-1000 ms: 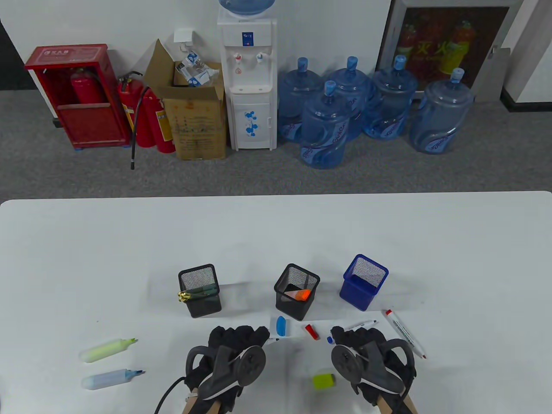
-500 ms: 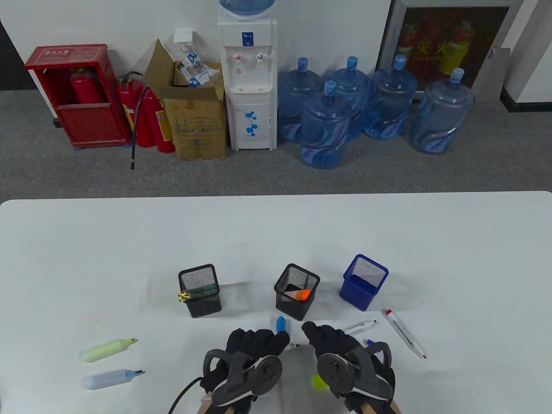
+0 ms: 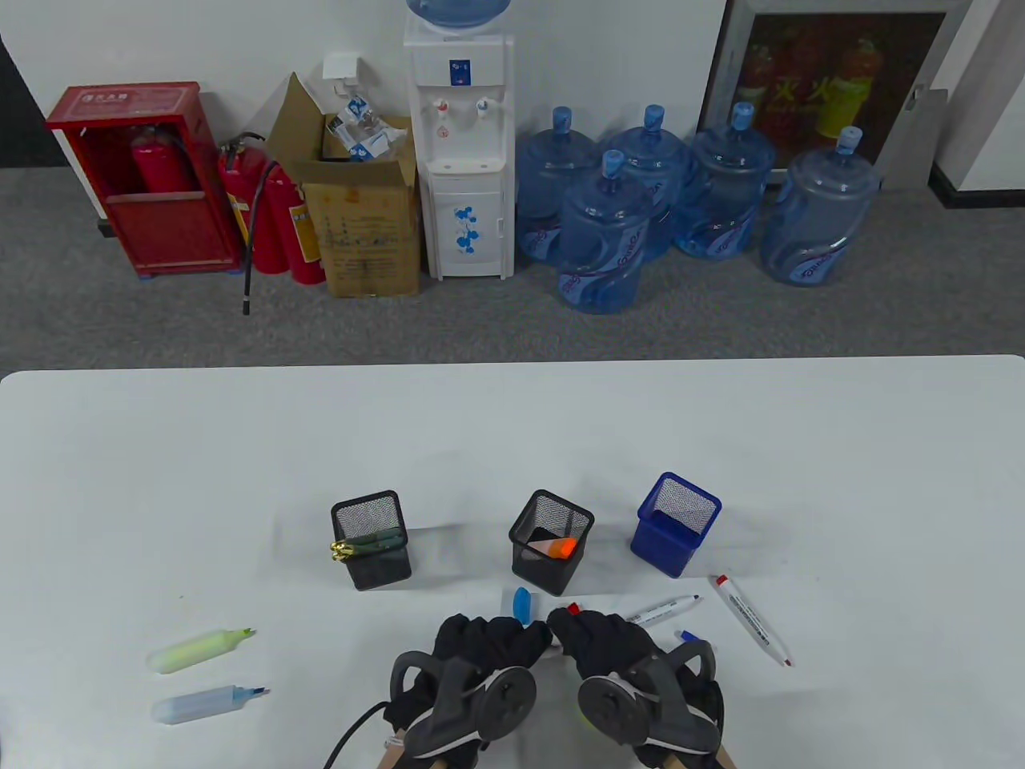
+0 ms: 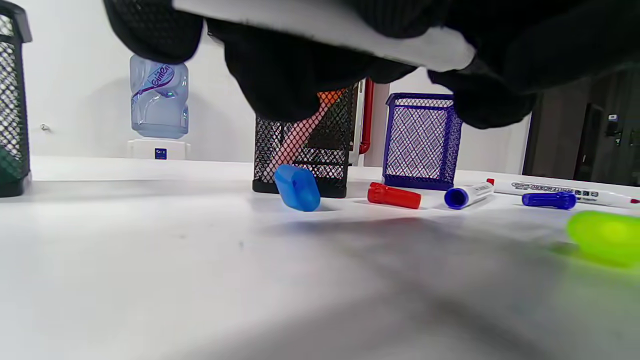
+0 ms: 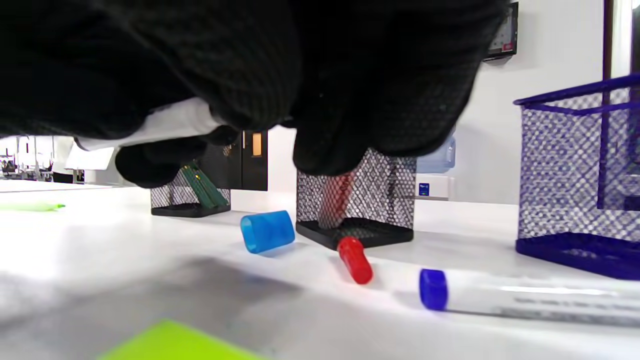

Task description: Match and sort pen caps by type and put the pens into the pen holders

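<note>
My left hand (image 3: 512, 637) and right hand (image 3: 572, 629) meet low over the table in front of the middle black holder (image 3: 551, 553). A white pen (image 4: 350, 37) lies across my left fingers, which curl round it. My right fingers close on its other end (image 5: 165, 122); whether a cap is between them is hidden. On the table lie a light blue cap (image 3: 521, 605), a red cap (image 4: 395, 195), a small dark blue cap (image 3: 689, 638) and a lime green cap (image 4: 605, 237). The blue holder (image 3: 675, 525) stands to the right.
The left black holder (image 3: 370, 541) holds dark green pens. An orange highlighter stands in the middle holder. A white pen with a blue end (image 3: 661, 610) and a red-tipped marker (image 3: 753, 618) lie right of my hands. Uncapped green (image 3: 200, 649) and blue (image 3: 208, 702) highlighters lie far left.
Both hands have moved inward and now touch. The right hand has slid left, uncovering the small dark blue cap and covering the green cap and most of the red cap.
</note>
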### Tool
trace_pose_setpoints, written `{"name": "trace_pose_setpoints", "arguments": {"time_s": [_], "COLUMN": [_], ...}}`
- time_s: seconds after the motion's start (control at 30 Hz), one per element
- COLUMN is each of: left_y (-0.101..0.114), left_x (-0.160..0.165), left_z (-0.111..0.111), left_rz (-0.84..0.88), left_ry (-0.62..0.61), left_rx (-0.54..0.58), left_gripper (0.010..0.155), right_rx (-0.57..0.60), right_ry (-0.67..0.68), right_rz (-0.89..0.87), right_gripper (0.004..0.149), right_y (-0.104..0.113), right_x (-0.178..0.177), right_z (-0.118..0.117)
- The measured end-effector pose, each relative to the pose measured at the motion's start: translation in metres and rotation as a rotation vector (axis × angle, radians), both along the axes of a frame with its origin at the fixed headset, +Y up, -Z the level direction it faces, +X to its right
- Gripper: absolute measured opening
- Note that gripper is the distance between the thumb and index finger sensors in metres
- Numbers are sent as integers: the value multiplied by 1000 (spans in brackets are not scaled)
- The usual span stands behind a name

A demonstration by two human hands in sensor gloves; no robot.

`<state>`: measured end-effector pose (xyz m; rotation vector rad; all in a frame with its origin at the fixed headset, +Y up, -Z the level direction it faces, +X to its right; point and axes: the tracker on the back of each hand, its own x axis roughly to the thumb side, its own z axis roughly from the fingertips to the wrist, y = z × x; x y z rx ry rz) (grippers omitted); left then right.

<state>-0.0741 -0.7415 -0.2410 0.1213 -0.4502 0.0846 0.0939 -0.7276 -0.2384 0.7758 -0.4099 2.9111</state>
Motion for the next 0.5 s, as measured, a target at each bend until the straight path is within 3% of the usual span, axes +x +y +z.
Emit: {"name": "trace_pose_setpoints", "arguments": {"time_s": [0.23, 0.5], "left_y": [2, 4], "left_x": [0, -3], "left_z": [0, -1], "left_rz": [34, 112], "left_ry": [-5, 2], "left_rx": [-5, 0], "left_gripper": [54, 59], "right_rx": [34, 17], "right_ry": [11, -33], "right_rz": [-1, -178], "right_gripper": [62, 61], "right_y": [1, 0], "right_x": [-2, 6], "right_z": [2, -2]}}
